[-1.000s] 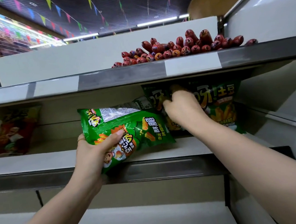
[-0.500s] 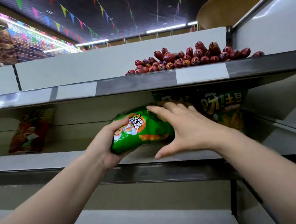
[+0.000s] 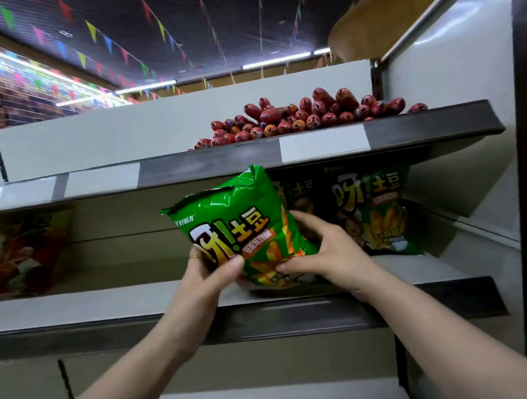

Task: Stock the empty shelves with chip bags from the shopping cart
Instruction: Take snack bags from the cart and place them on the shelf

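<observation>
Shelf (image 3: 71, 305) with upright chip bags (image 3: 377, 216)

Red sausages (image 3: 305, 117) lie heaped (ends facing outward) below coloured pennants (image 3: 91, 30) and ceiling lights (image 3: 277, 61)

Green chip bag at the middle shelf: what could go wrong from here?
The green chip bag reaches the upper shelf lip at its top and could snag. The left hand and right hand grip it low at the middle shelf edge, so it might tip forward on release.

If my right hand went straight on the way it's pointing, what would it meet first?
The right hand grips the green chip bag; beyond it, probably the standing green bags behind, depth unclear.
</observation>
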The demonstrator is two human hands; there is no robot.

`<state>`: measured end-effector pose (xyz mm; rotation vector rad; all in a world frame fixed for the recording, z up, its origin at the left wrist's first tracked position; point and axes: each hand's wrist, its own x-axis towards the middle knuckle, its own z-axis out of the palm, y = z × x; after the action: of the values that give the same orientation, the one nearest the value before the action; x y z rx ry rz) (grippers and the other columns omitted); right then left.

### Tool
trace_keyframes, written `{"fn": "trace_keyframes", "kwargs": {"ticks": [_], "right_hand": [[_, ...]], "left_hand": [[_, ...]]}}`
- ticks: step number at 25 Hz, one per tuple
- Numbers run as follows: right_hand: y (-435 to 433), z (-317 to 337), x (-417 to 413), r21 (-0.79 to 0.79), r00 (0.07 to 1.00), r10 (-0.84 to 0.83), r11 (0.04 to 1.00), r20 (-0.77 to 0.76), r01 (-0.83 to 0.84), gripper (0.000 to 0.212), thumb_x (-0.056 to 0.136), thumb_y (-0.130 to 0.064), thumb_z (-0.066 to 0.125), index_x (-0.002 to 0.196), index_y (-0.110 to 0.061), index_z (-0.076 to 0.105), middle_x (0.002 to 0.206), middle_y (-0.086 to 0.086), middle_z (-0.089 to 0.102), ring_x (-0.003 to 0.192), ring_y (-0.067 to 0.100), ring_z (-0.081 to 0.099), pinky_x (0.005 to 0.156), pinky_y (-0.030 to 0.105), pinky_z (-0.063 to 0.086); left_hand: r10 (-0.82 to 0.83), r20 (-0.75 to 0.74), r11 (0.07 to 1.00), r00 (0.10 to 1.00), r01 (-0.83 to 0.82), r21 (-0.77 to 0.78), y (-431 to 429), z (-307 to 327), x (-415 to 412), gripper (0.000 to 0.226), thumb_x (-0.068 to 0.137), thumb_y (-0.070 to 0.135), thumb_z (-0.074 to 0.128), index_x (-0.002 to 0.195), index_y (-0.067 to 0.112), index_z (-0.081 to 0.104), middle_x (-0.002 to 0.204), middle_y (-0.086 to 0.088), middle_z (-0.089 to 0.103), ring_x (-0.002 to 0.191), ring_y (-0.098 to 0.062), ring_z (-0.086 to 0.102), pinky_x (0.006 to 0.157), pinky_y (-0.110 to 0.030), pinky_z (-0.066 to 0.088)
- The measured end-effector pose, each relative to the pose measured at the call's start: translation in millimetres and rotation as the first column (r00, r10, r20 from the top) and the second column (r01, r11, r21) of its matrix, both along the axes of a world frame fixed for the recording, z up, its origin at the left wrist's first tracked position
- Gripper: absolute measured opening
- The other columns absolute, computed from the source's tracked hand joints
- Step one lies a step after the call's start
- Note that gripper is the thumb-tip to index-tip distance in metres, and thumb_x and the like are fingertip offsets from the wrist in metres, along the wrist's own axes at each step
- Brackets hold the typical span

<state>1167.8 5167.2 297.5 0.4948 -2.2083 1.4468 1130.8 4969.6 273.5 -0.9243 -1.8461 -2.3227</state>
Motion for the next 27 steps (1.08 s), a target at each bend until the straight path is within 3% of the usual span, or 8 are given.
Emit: {"fn": "trace_keyframes", "kwargs": {"ticks": [3,8,12,16,19,21,23,27], "right_hand": [[2.3,-8.7,-3.3,-0.154,0.993,0.094,0.985,0.066,-0.083,0.060,0.068,0.006,0.076,0.118,-0.021,0.059,0.107,-0.005,0.069,0.097,0.004,0.064,0.083,0.012,0.050],[10.6,-4.7,-12.8,-0.338,0.890,0.167,0.941,0.425,-0.015,0.021,0.085,-0.009,0.065,0.104,-0.001,0.065,0.096,0.008,0.071,0.085,0.015,0.067,0.071,0.021,0.054],[13.9,-8.7,-26.1,-0.316,0.928,0.018,0.943,0.373,0.109,0.016,0.086,-0.007,0.063,0.101,-0.002,0.062,0.101,0.013,0.069,0.099,0.028,0.065,0.098,0.044,0.047],[19.5,-0.9,-22.1,-0.111,0.906,-0.316,0.927,0.283,0.358,0.039,0.086,-0.020,0.066,0.118,-0.003,0.052,0.117,0.014,0.061,0.106,0.030,0.059,0.094,0.041,0.049],[28.8,9.8,-3.7,0.109,0.589,-0.803,0.580,-0.087,0.807,0.047,0.089,-0.030,0.059,0.124,-0.001,0.046,0.128,0.017,0.047,0.119,0.032,0.044,0.091,0.034,0.037],[44.1,16.5,-5.4,0.269,0.416,-0.908,0.391,-0.045,0.881,0.061,0.088,-0.038,0.058,0.132,0.002,0.041,0.142,0.026,0.031,0.132,0.038,0.027,0.106,0.043,0.026],[52.7,19.0,-19.9,0.420,0.428,-0.890,0.452,0.154,0.787,0.081,0.086,-0.049,0.058,0.146,-0.006,0.024,0.152,0.025,0.011,0.139,0.042,0.013,0.112,0.050,0.016],[64.0,27.4,-41.4,0.274,0.469,-0.856,0.515,0.218,0.812,0.103,0.080,-0.048,0.067,0.149,-0.016,-0.002,0.150,0.024,0.013,0.137,0.041,0.019,0.108,0.052,0.021]], "left_hand": [[0.052,-0.030,0.982,0.998,-0.057,-0.180,12.3,-0.1,-3.8,0.084,0.068,0.027,0.082,0.135,0.022,0.033,0.119,0.008,0.064,0.102,0.002,0.062,0.074,-0.010,0.050],[0.285,0.099,0.938,0.953,-0.256,-0.235,26.9,19.3,-19.3,0.050,0.087,0.046,0.060,0.120,0.009,0.055,0.106,-0.006,0.068,0.082,-0.009,0.067,0.065,-0.019,0.051],[0.298,0.040,0.883,0.954,-0.259,-0.392,38.0,13.5,-24.1,0.113,0.054,0.076,0.065,0.143,0.013,0.034,0.133,-0.005,0.056,0.118,-0.021,0.056,0.103,-0.038,0.044],[0.240,-0.051,0.826,0.970,-0.231,-0.514,47.8,11.3,-25.7,0.105,0.055,0.048,0.084,0.141,0.025,0.029,0.133,-0.002,0.055,0.119,-0.021,0.055,0.105,-0.042,0.042],[0.283,-0.035,0.848,0.958,-0.267,-0.458,62.8,15.2,-28.3,0.095,0.075,0.018,0.079,0.149,0.020,0.018,0.134,-0.008,0.052,0.121,-0.026,0.052,0.103,-0.038,0.043],[0.308,-0.032,0.853,0.951,-0.291,-0.432,70.5,12.5,-29.1,0.077,0.080,0.012,0.074,0.142,0.019,0.029,0.130,-0.007,0.053,0.118,-0.025,0.053,0.098,-0.034,0.045],[0.313,-0.011,0.860,0.950,-0.288,-0.420,72.3,8.5,-30.5,0.059,0.080,0.012,0.074,0.124,0.029,0.039,0.127,-0.005,0.054,0.115,-0.025,0.055,0.099,-0.037,0.045],[0.290,0.039,0.909,0.956,-0.262,-0.323,72.0,5.8,-35.4,0.071,0.077,0.008,0.075,0.134,0.027,0.038,0.120,-0.005,0.062,0.109,-0.025,0.060,0.098,-0.045,0.047]]}}
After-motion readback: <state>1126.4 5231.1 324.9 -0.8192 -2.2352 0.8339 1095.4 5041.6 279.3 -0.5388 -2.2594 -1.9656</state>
